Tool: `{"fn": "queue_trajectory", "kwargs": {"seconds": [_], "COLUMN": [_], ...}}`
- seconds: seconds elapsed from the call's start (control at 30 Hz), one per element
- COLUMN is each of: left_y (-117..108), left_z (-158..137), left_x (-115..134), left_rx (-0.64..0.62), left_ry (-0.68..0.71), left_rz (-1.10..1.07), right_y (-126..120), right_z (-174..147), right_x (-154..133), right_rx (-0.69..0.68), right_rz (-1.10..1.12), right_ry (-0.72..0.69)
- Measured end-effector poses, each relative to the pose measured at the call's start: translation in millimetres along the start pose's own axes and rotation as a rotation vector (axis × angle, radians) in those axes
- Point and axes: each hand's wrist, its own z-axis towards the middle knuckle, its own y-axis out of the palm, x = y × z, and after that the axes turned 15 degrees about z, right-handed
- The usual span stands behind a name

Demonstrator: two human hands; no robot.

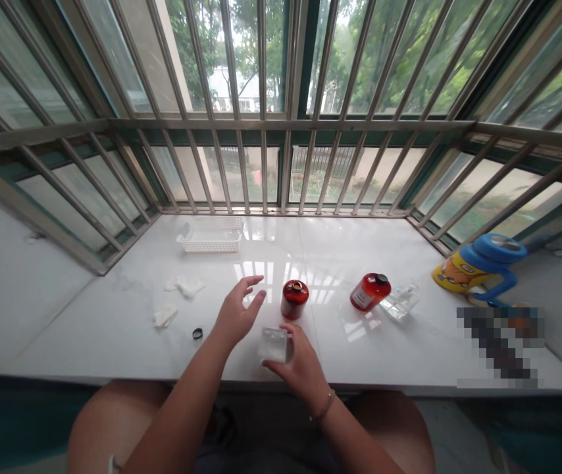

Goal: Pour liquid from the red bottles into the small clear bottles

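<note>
The open red bottle (294, 299) stands upright on the white bench (113, 329) with no cap on its mouth, and everything else is easiest placed from it. The left hand (238, 313) hovers just left of it, fingers (251, 284) spread and loose, holding nothing; a careless sweep from that side could tip the bottle and spill it across the smooth bench. The right hand (299, 362) sits just in front of the bottle, its fingers closed lightly around a small clear square container (274, 343); I judge the grip shallow, so the container could slip or knock the bottle's base. A small black ring (197, 334), possibly the cap, lies well to the left and could roll off the front edge. Counted: two red bottles, the second, a capped red bottle (369, 291), tilted to the right; two clear containers, the other, a clear dish (399, 303), just beyond that capped bottle; two or three white wads (165, 316) to the left; one white basket (210, 238) behind and left; one yellow-and-blue jug (478, 266) far right.
</note>
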Motion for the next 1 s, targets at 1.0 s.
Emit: {"fn": "queue_trajectory", "kwargs": {"seconds": [1.0], "left_y": [34], "left_z": [-28], "left_x": [11], "left_rx": [-0.283], "left_ry": [0.036], "left_rz": [-0.003], "right_y": [-100], "right_z": [-33], "right_x": [-8], "right_rx": [0.339], "right_rz": [0.403], "right_ry": [0.365]}}
